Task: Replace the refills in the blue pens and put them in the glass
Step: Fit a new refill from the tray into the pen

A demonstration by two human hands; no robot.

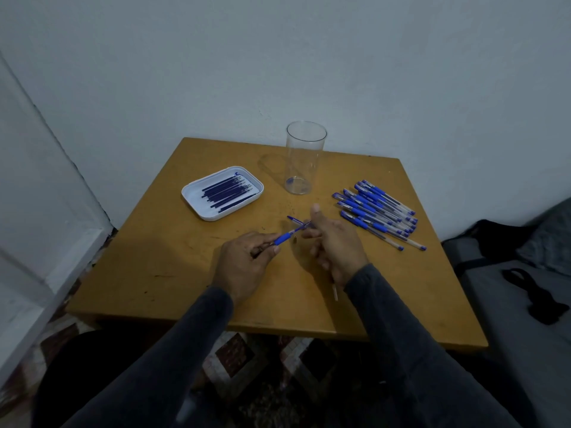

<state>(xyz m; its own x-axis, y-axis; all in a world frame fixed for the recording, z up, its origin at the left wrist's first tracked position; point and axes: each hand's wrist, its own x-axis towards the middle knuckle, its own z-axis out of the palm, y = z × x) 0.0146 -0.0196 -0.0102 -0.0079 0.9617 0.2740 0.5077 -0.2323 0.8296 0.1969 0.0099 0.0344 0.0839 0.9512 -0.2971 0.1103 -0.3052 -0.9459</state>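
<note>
Pen (pixel 282 238): likely light, stiff, slick; left hand (pixel 244 267) pinches its rubber grip, right hand (pixel 335 242) pinches refill (pixel 304 225).

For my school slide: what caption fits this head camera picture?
Two hands, left hand and right hand, take apart a blue pen beside a glass.

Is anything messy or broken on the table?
Nothing looks broken or spilled. The glass stands upright, the refills lie in the white tray, and the pens sit in a loose pile. One pen is apart only because the hands are working on it.
</note>
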